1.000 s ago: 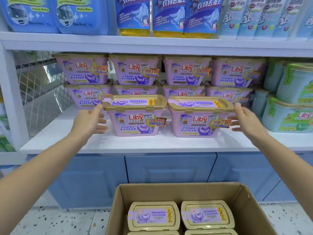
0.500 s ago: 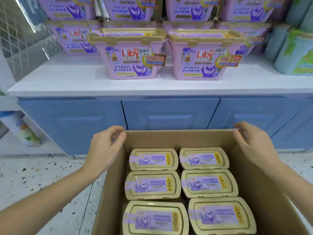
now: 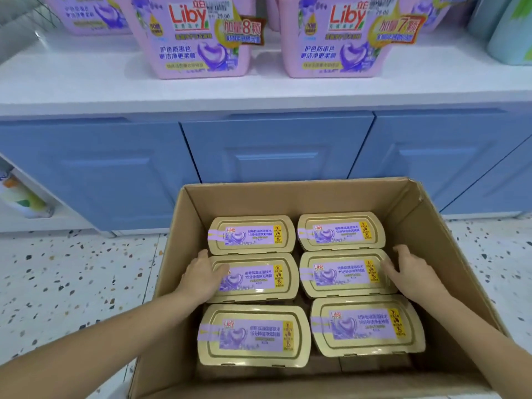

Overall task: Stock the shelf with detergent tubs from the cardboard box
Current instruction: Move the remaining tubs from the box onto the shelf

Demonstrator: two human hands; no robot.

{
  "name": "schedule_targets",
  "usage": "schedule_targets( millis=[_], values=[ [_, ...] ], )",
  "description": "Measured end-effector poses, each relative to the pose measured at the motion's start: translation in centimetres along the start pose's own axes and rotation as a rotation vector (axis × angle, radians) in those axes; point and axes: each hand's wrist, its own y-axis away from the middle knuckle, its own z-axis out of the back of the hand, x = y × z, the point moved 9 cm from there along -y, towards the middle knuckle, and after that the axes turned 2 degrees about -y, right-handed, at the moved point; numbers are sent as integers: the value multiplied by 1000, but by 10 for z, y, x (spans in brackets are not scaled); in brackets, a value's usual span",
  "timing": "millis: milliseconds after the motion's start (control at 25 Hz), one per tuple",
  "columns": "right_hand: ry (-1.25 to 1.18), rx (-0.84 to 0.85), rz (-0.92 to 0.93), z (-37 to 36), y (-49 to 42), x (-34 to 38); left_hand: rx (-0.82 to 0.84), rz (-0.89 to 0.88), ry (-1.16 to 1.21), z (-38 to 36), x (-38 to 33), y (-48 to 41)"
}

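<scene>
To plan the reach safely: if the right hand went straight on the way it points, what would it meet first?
Probably the far right tub: the right hand, on the middle right tub, points toward its right end, though depth is unclear.

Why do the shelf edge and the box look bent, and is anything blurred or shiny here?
Head view: the wide-angle lens bows the white shelf and splays the walls of the brown cardboard box. Head view again: the pink plastic detergent tubs on the shelf look slightly blurred. Same view: the gold plastic lids in the box carry small white glare streaks, and the light is even.
</scene>
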Motion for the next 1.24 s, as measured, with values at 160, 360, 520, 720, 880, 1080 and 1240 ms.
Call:
schedule_targets(
  millis=[160, 360, 520, 720, 880, 1080, 1240],
  values=[
    [-133, 124, -91, -21, -5, -10, 57, 299, 274, -22, 34, -9],
    [-327, 227, -193, -43, -3, -22, 29, 380, 334, -33, 45, -16],
    [-478, 184, -184, -43, -5, -25, 3, 381, 333, -30, 50, -18],
    [-447, 80, -170, -26, -4, -27, -25, 249, 169, -18, 38, -17],
    [-230, -45, -83, 12, 12, -9, -88, -32, -56, 4, -2, 0],
    [-231, -221, -7, 85, 39, 16, -202, -333, -218, 35, -59, 27],
    [-286, -294, 18, 139, 53, 28, -267, -381, -225, 62, -83, 40]
  ],
)
